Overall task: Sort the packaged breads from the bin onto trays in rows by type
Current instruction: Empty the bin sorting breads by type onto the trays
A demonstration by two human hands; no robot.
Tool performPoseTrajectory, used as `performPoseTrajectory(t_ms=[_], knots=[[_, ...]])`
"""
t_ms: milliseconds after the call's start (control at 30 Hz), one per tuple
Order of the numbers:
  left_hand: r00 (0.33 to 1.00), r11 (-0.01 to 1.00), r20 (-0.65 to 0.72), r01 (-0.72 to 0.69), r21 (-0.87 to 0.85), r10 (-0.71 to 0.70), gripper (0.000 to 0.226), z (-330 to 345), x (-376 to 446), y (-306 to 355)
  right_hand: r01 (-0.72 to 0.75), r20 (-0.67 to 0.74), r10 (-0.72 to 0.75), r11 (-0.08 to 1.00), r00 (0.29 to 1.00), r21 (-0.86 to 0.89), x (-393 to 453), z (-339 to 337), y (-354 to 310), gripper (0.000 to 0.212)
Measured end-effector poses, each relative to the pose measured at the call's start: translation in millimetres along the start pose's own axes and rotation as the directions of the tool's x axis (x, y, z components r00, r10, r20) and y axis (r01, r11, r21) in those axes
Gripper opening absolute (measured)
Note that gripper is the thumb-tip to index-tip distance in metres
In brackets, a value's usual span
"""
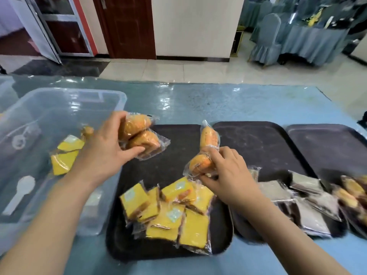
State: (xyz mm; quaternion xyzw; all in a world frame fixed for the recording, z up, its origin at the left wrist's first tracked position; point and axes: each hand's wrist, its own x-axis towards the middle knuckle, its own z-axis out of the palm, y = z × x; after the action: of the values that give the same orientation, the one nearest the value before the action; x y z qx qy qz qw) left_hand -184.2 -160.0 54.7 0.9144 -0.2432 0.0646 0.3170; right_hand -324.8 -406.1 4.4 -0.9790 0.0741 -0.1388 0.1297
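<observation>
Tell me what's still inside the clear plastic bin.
Inside the clear plastic bin lie two yellow wrapped cake packets and a small orange-brown wrapped bun. The left hand and forearm cover part of the bin's floor, so more could be hidden.

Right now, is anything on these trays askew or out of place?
Yes. The yellow packs on the nearest tray lie in an overlapping, tilted heap rather than a row. The grey packs on the middle tray overlap askew too. Nothing looks spilled or torn.
</observation>
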Motion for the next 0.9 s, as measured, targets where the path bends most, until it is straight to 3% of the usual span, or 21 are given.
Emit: performPoseTrajectory(t_ms=[267, 467, 733, 900], knots=[[0.979, 0.979, 0.171, 0.136, -0.155, -0.109, 0.069, 107.5, -18.1, 25.9, -0.072, 0.106, 0.074, 0.997, 0.992, -0.022, -5.9, 18.8, 81.1, 0.06], [0.938, 0.97, 0.301, 0.214, -0.113, -0.172, 0.069, 157.2, -1.8, 44.3, -0.114, 0.153, 0.115, 0.993, 0.982, -0.014, -20.5, 38.9, 124.4, 0.054], [0.931, 0.97, 0.321, 0.219, -0.107, -0.175, 0.07, 223.7, 19.8, 111.8, -0.188, 0.221, 0.164, 0.978, 0.961, 0.091, -26.1, 16.4, 238.9, 0.05], [0.938, 0.948, 0.297, 0.247, -0.201, -0.181, 0.064, 295.8, 13.8, 205.5, -0.199, 0.239, 0.164, 0.972, 0.957, 0.129, -48.7, -21.8, 342.1, 0.062]])
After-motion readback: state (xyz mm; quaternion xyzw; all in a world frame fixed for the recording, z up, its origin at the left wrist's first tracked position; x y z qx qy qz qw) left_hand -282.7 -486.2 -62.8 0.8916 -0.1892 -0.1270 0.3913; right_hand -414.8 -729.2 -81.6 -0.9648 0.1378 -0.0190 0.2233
